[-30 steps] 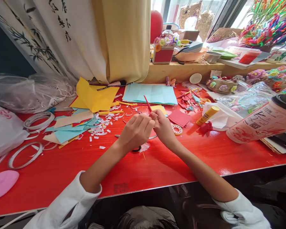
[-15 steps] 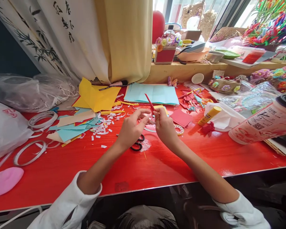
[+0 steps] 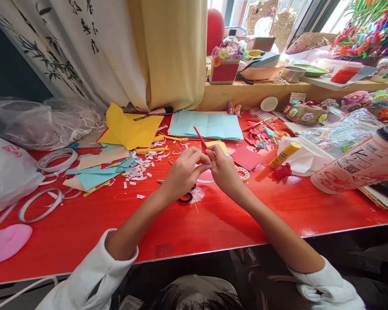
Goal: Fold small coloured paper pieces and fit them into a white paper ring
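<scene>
A thin, pointed piece of rolled red paper (image 3: 200, 138) stands up tilted between my hands over the red table. My right hand (image 3: 224, 171) pinches its lower part between thumb and fingers. Bent and closed, the fingers of my left hand (image 3: 185, 172) meet the right fingertips at the paper's lower end, which they partly hide. Below my left hand lie black-handled scissors (image 3: 186, 198), partly covered by it. A pink round piece (image 3: 207, 176) shows behind the hands, and a small tape roll (image 3: 243, 173) lies beside my right hand.
Red paper squares (image 3: 246, 158), a yellow glue stick (image 3: 285, 155) and a large pink cup (image 3: 352, 165) lie to the right. Light blue sheets (image 3: 205, 125) are at the back. Paper scraps (image 3: 142, 168), yellow paper (image 3: 131, 129) and tape rolls (image 3: 40, 206) occupy the left.
My left hand has moved slightly right, its fingertips closing in to meet my right fingers. The red paper roll has shifted slightly left. My right hand keeps its pinch.
</scene>
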{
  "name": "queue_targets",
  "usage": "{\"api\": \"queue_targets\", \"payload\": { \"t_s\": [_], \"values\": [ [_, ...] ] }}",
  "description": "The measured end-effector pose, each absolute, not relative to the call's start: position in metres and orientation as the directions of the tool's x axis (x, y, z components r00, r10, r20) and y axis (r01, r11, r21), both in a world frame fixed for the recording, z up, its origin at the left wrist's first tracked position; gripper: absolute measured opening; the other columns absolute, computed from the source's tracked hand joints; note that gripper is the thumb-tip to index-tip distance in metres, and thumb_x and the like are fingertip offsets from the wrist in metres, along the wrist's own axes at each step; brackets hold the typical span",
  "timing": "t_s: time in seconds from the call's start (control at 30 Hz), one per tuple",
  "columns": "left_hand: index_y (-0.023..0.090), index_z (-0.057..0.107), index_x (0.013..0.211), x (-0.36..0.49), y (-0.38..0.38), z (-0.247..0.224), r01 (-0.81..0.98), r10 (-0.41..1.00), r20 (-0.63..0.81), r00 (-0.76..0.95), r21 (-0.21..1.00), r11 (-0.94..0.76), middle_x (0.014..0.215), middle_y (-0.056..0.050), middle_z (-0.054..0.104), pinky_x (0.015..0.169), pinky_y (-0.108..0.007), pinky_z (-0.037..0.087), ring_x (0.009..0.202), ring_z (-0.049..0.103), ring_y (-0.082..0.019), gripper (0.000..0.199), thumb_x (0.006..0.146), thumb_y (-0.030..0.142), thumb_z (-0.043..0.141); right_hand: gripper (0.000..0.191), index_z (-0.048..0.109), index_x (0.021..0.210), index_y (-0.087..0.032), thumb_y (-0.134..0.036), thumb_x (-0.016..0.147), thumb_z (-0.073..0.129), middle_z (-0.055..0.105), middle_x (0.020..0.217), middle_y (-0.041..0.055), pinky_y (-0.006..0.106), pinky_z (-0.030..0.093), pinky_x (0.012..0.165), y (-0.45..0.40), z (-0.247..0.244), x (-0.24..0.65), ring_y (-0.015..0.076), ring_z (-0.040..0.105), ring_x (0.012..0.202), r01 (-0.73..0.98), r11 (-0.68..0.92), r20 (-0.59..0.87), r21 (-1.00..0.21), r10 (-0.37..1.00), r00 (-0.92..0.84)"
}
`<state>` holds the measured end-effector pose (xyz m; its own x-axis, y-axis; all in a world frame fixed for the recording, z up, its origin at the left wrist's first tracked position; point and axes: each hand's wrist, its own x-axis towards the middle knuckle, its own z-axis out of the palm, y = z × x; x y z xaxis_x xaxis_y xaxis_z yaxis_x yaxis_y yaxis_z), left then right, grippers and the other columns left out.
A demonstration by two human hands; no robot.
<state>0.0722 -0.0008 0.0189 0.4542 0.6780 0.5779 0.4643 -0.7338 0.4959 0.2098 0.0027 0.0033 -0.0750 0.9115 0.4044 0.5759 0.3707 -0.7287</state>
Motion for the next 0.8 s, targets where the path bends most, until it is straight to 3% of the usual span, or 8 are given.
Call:
{"api": "queue_targets", "payload": {
  "t_s": [0.2, 0.63, 0.7, 0.8],
  "values": [
    [0.016, 0.052, 0.081, 0.0707, -0.0006, 0.0187, 0.487, 0.624, 0.604, 0.495, 0.402, -0.776, 0.084, -0.004, 0.054, 0.076, -0.028, 0.042, 0.083, 0.049, -0.015, 0.004, 0.083, 0.02, 0.052, 0.014, 0.039, 0.075, -0.02, -0.029, 0.087, 0.036, 0.047, 0.069, -0.0016, 0.022, 0.029, 0.053, 0.0039, 0.0038, 0.2103, 0.0109, 0.04, 0.059, 0.391, 0.313, 0.275, -0.866, 0.95, -0.15],
    [0.016, 0.051, 0.083, 0.0663, -0.0016, 0.0188, 0.651, 0.573, 0.607, 0.55, 0.118, -0.75, 0.086, -0.006, 0.055, 0.072, -0.031, 0.04, 0.083, 0.044, -0.019, 0.009, 0.086, 0.023, 0.047, 0.009, 0.039, 0.075, -0.02, -0.02, 0.083, 0.036, 0.046, 0.067, -0.0024, 0.022, 0.03, 0.052, -0.0004, 0.0059, 0.2081, 0.0101, 0.038, 0.058, 0.402, 0.307, 0.259, -0.863, 0.951, -0.17],
    [0.015, 0.051, 0.082, 0.0662, -0.0015, 0.0184, 0.674, 0.565, 0.593, 0.574, 0.049, -0.737, 0.084, -0.007, 0.055, 0.069, -0.031, 0.039, 0.081, 0.044, -0.019, 0.01, 0.086, 0.02, 0.044, 0.011, 0.038, 0.073, -0.02, -0.021, 0.083, 0.035, 0.044, 0.065, -0.0026, 0.022, 0.029, 0.052, -0.0007, 0.0051, 0.2079, 0.0099, 0.036, 0.058, 0.401, 0.311, 0.258, -0.862, 0.949, -0.18],
    [0.013, 0.053, 0.08, 0.0669, -0.0019, 0.0178, 0.701, 0.501, 0.598, 0.626, -0.149, -0.697, 0.082, -0.01, 0.055, 0.067, -0.033, 0.038, 0.078, 0.045, -0.021, 0.018, 0.087, 0.013, 0.036, 0.009, 0.036, 0.071, -0.02, -0.019, 0.08, 0.036, 0.039, 0.061, -0.0039, 0.021, 0.026, 0.048, -0.001, 0.0034, 0.2065, 0.0087, 0.031, 0.053, 0.34, 0.285, 0.232, -0.896, 0.954, -0.188]
  ]
}}
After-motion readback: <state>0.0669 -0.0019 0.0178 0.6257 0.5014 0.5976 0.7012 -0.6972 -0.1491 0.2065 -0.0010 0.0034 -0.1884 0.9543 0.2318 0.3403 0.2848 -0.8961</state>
